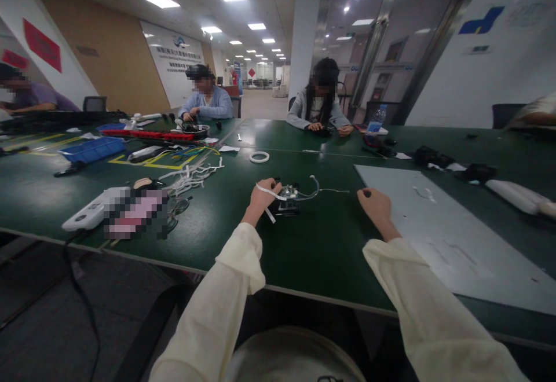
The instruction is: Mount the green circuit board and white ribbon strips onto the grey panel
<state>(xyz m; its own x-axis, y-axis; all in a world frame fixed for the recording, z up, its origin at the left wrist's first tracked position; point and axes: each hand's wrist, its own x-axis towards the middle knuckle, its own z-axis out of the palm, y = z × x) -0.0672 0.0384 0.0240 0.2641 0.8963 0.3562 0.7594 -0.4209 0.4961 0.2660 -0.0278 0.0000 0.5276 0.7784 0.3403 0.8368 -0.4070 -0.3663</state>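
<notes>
My left hand (262, 194) is closed at the left side of a small black electronic device (288, 204) with an exposed circuit board on top. A white strip (271, 191) runs from my left fingers across the board, and another bit hangs below them. From the board a grey cable (314, 188) curls up and right, and a thin pale wire (334, 190) stretches toward my right hand. My right hand (374, 207) is closed with thumb and finger pinched, just beyond the wire's visible end. What lies between those fingertips is too small to make out.
A roll of white tape (259, 157) lies beyond my left hand. White strips (191, 179), a blue tray (93, 149), a white power strip (98, 208) and glasses (177, 211) are at left. A grey board (438, 226) lies at right. Two people sit opposite.
</notes>
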